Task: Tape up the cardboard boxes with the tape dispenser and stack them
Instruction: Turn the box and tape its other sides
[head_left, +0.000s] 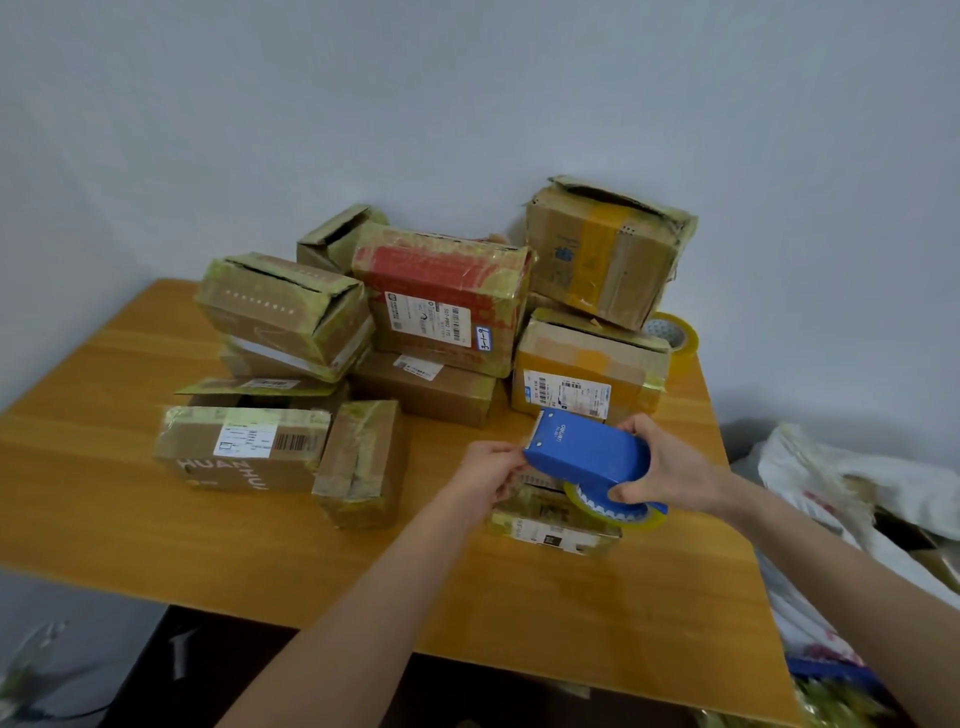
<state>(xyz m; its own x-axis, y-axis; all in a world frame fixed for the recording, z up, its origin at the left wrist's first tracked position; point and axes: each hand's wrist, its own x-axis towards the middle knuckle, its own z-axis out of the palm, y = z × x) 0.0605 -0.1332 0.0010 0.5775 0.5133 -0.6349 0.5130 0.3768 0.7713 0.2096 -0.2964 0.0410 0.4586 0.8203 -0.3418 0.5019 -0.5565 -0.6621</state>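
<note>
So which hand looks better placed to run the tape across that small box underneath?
Probably the right hand: it grips the dispenser, held over the box. The left hand only pinches at the dispenser's front edge, so it could steady the box.

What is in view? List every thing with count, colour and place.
cardboard boxes: about eleven, brown with yellowish tape, piled on the table's far half; one under the hands
tape dispenser: one, blue, held above the nearest box
spare tape roll: one, yellowish, far right table edge
table: one, orange-brown wood, under everything
bag: one, white, right of the table
left hand: one, pinches the dispenser's toothed end
right hand: one, grips the dispenser's body
</note>
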